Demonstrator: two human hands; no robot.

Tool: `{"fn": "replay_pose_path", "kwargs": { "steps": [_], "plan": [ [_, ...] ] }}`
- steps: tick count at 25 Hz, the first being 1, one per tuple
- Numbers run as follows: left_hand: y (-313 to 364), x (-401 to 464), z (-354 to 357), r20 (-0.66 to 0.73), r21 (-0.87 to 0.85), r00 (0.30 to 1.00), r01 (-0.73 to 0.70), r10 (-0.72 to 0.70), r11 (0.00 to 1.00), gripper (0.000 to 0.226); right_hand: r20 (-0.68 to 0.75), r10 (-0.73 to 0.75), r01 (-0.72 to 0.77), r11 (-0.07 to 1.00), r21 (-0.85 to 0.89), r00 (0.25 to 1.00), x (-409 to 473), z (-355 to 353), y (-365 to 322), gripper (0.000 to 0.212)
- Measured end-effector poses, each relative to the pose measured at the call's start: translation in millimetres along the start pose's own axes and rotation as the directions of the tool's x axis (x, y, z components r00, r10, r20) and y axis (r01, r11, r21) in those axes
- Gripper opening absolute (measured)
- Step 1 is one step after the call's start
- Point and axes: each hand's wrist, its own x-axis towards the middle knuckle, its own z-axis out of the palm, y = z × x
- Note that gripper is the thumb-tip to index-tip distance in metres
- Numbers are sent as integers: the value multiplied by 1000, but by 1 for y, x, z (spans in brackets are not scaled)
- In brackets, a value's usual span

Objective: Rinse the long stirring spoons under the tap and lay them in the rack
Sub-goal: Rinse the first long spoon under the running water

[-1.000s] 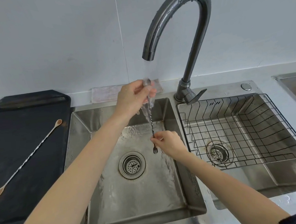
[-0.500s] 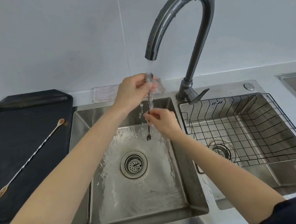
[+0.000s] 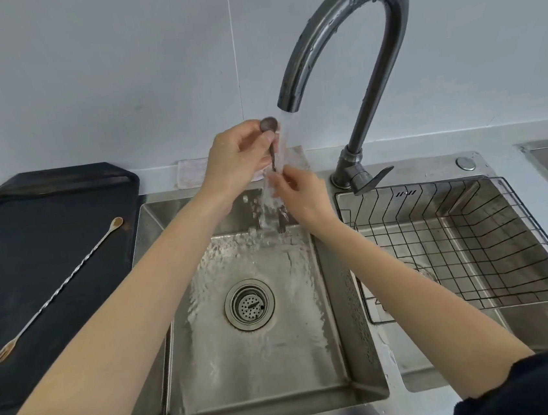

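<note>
Head view. Double steel sink [image 3: 359, 360]: L basin wet, drain [image 3: 249, 305] at centre; R basin holds a wire rack [image 3: 493, 252] w/ nothing in it. Black tray [image 3: 35, 266] sits L of the sink, w/ one long spoon [image 3: 58, 286] lying diagonally on it, bowl toward the wall, forked end near the tray's front. Gooseneck tap [image 3: 346, 44] arches over the L basin; water [image 3: 280, 179] runs down into it. Under the spout, held spoon [image 3: 270, 130] stands roughly upright in the stream, bowl up. L hand [image 3: 237, 163] pinches the shaft just below the bowl; R hand [image 3: 301, 194] is closed round the shaft lower down, in the water. Lower end is hidden by spray. Dark sleeve [image 3: 535, 386] at R wrist.
</note>
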Motion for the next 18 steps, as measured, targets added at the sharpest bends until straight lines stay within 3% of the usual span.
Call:
{"fn": "replay_pose_path", "kwargs": {
  "steps": [3, 7, 9, 14, 18],
  "plan": [
    [1, 0, -4, -26, -105, 1000, -4, 1, 994, 23, -15, -34, 34, 999, -28, 999, 0, -3, 4, 44],
    [-4, -3, -16, -82, -248, 995, 30, -52, 968, 16, 50, -4, 8, 997, -83, 999, -3, 2, 22, 17],
    [-10, -4, -28, -121, -308, 988, 49, -91, 950, 17, 83, 23, -12, 992, -124, 996, -7, 6, 35, 19],
    [-42, -1, -66, -222, -470, 938, 135, -265, 872, 15, 194, 128, -65, 951, -303, 973, -17, 15, 68, 21],
    [-88, -3, -78, -186, -553, 880, 274, -437, 787, 18, 246, 259, -140, 899, -414, 934, -26, 22, 90, 25]
  ]
}}
